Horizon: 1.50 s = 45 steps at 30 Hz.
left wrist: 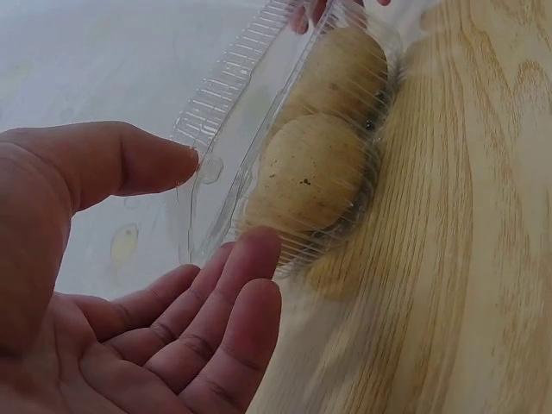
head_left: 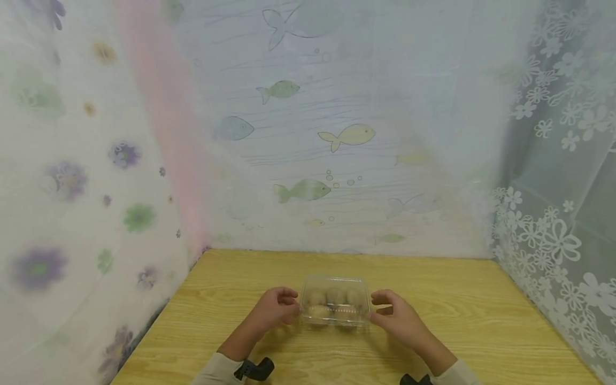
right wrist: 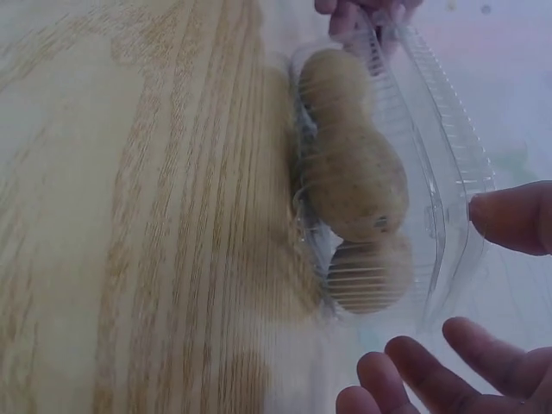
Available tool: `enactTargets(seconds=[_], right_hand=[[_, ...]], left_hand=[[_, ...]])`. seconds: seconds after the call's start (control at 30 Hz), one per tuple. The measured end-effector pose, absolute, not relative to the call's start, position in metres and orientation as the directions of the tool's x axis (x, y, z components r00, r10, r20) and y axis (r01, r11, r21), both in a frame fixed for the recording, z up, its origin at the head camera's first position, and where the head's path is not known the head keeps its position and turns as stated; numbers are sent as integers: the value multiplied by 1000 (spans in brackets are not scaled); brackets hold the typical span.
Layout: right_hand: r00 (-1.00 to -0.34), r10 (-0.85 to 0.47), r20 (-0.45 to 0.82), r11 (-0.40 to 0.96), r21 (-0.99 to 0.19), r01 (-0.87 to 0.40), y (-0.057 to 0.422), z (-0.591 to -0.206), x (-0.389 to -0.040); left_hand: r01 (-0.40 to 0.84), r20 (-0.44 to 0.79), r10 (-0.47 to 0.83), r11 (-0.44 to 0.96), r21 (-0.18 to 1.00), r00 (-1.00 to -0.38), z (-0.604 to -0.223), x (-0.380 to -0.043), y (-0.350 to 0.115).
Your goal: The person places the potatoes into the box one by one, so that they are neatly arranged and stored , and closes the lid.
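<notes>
A clear plastic clamshell box (head_left: 332, 322) with ribbed sides sits on the wooden table, its lid lying over several potatoes (head_left: 336, 295). At the box's left end is my left hand (head_left: 275, 310); in the left wrist view its thumb tip (left wrist: 183, 164) is right at the lid edge, the other fingers spread loosely beside the end wall. My right hand (head_left: 399, 318) mirrors it at the right end, thumb tip (right wrist: 487, 214) against the lid edge in the right wrist view and the fingers loosely extended. Neither hand curls round the box. Brown potatoes (right wrist: 358, 185) show through the side.
The wood-grain table (head_left: 231, 272) reaches back to a sheet with printed fish (head_left: 308, 190). A flowered curtain (head_left: 139, 216) hangs along the left side, and a sheer one with white flowers (head_left: 560, 243) along the right. Black wrist straps (head_left: 257, 369) sit over pale sleeves.
</notes>
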State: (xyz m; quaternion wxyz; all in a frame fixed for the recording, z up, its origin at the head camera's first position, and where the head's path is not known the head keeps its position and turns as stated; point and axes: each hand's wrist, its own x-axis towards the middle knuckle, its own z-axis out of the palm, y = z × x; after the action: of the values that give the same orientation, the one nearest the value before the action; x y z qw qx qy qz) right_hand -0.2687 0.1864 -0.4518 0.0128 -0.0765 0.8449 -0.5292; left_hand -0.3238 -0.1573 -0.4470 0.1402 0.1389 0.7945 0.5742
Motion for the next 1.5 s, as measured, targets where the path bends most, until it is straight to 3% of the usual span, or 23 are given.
enactTargets(seconds=[0.3, 0.7, 0.97, 1.5], right_hand=[[-990, -138, 24, 458, -885, -85, 183, -457, -268], [-976, -197, -92, 363, -932, 15, 183, -461, -268], [-964, -244, -110, 397, -918, 5, 182, -461, -272], [-941, -264, -210, 202, -967, 159, 177, -464, -269]], left_hand=[[-12, -147, 358, 352, 936, -922, -452, -324, -153], [-32, -174, 382, 351, 936, -908, -455, -324, -151], [-67, -214, 407, 348, 935, -888, -457, -321, -149], [-133, -263, 411, 318, 939, -873, -459, -319, -144]])
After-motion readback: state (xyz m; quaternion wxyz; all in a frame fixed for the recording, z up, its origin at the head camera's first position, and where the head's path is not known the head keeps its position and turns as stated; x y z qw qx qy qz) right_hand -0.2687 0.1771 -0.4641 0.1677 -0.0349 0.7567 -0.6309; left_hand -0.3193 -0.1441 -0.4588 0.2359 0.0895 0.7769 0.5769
